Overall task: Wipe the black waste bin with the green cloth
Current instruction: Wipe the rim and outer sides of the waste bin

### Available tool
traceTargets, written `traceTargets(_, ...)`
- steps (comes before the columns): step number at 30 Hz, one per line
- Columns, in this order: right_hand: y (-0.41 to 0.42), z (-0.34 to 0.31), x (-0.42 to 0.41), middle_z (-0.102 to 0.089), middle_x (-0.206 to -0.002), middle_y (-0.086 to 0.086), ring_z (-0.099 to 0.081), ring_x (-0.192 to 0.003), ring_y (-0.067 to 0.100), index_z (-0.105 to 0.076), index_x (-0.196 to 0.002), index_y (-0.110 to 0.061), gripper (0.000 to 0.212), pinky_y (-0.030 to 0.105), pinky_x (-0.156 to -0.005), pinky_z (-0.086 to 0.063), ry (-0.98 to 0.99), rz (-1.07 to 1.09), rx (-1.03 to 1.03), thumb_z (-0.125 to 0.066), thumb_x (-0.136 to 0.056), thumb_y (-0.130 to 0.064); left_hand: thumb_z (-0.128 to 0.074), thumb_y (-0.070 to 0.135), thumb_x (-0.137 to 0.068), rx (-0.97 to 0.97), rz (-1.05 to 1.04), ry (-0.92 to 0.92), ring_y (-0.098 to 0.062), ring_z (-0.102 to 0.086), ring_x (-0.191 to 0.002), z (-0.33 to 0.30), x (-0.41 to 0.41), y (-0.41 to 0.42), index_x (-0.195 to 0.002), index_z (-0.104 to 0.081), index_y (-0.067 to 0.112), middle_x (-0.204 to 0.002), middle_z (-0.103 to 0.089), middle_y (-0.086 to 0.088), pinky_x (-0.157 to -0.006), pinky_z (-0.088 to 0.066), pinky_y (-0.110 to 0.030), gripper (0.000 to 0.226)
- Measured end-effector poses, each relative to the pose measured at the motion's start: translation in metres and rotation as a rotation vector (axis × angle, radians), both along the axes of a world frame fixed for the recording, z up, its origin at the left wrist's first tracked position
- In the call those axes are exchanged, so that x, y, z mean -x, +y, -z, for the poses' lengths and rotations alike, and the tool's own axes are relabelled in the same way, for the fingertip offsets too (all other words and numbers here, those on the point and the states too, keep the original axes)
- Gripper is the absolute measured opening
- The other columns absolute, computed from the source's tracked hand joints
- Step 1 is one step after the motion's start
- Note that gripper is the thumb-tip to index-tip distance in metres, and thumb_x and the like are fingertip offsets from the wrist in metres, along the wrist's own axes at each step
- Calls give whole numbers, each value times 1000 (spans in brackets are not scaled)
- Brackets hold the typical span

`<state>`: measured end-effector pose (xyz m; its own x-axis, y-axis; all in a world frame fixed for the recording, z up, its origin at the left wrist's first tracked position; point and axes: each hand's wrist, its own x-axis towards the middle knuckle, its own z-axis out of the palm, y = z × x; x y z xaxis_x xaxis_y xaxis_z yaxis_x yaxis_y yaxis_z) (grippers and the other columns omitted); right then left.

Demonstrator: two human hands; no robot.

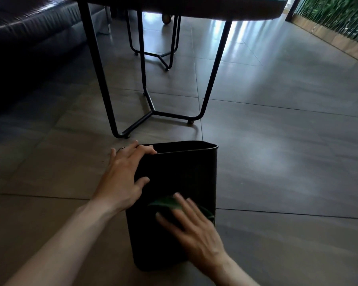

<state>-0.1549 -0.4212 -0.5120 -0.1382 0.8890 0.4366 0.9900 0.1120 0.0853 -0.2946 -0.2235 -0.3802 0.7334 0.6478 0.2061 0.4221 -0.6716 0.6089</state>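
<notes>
A black waste bin (186, 174) stands on the tiled floor just in front of me, its open top facing away. My left hand (124, 178) grips the bin's left rim and side, thumb on the near wall. My right hand (190, 226) lies flat on the near wall, pressing a green cloth (165, 203) against it. Most of the cloth is hidden under the fingers; a green edge shows above them and another at the bin's right side. The right hand is blurred.
A table with thin black metal legs (153, 108) stands right behind the bin. A dark leather sofa (29, 38) fills the far left. A green plant wall (339, 17) runs along the far right. Grey floor tiles (287, 151) stretch out to the right.
</notes>
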Motion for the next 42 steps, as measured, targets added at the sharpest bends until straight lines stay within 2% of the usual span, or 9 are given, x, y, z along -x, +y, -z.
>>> traceTargets(6, 52, -59, -23, -38, -163, 6, -18, -160, 30, -46, -156, -23, 53, 58, -106, -52, 577, 470, -302, -54, -103, -22, -77, 8, -81, 27, -19, -3, -12, -24, -151, -2, 1, -1, -128, -49, 41, -146, -49, 11, -126, 0, -53, 64)
traceTargets(8, 60, -62, -20, -40, -163, 8, -18, -160, 31, -48, -155, -20, 54, 58, -113, -46, 517, 445, -299, -58, -102, -17, -77, 7, -80, 23, -28, -2, -13, -25, -151, -1, 2, -1, -128, -50, 40, -146, -50, 9, -126, 0, -53, 64)
traceTargets(12, 15, -7, 10, -45, -161, 12, -21, -158, 36, -49, -154, -20, 45, 52, -125, -31, 136, -1, -83, -46, -109, -14, -77, 6, -80, 15, -25, 5, -14, -26, -151, 1, 1, -2, -127, -50, 40, -146, -51, 8, -126, 1, -51, 65)
traceTargets(15, -32, 21, 6, -51, -156, 5, -19, -159, 34, -45, -155, -27, 45, 46, -121, -38, -108, -168, 89, -44, -111, -19, -78, 8, -80, 17, 10, -3, -10, -22, -152, 2, -1, -2, -127, -48, 44, -148, -48, 11, -126, 0, -53, 67)
traceTargets(23, 37, -74, -52, -44, -160, 10, -20, -159, 31, -50, -153, -20, 57, 50, -112, -48, 386, 295, -245, -63, -99, -14, -79, 7, -79, 20, 8, -1, -9, -26, -150, 0, 0, -5, -126, -49, 44, -143, -52, 13, -126, -3, -55, 67)
traceTargets(28, 13, -37, -26, -47, -158, 14, -23, -158, 37, -53, -150, -17, 44, 51, -125, -31, 105, -11, -99, -51, -107, -11, -79, 4, -77, 5, -1, -10, -11, -28, -149, -2, -1, -8, -127, -53, 38, -140, -53, 13, -126, -2, -50, 65)
traceTargets(32, -45, -2, -26, -54, -149, 6, -23, -158, 34, -52, -150, -23, 42, 44, -119, -39, -105, -198, 104, -37, -112, -11, -79, 5, -77, 8, 0, -12, -9, -27, -150, -2, 0, -10, -127, -52, 40, -141, -52, 14, -126, -3, -53, 66)
traceTargets(40, 24, -85, -63, -48, -157, 12, -21, -159, 31, -54, -150, -16, 55, 46, -119, -41, 305, 186, -202, -68, -97, -7, -80, 5, -76, 2, 1, -9, -8, -29, -149, -1, 2, -11, -125, -52, 41, -138, -54, 14, -126, -5, -52, 67)
traceTargets(42, 27, -81, -56, -49, -156, 13, -23, -158, 33, -56, -148, -15, 56, 48, -120, -41, 300, 167, -196, -72, -95, -7, -80, 5, -75, -4, 2, -10, -9, -29, -149, 0, 1, -11, -125, -53, 41, -136, -53, 17, -126, -5, -52, 67)
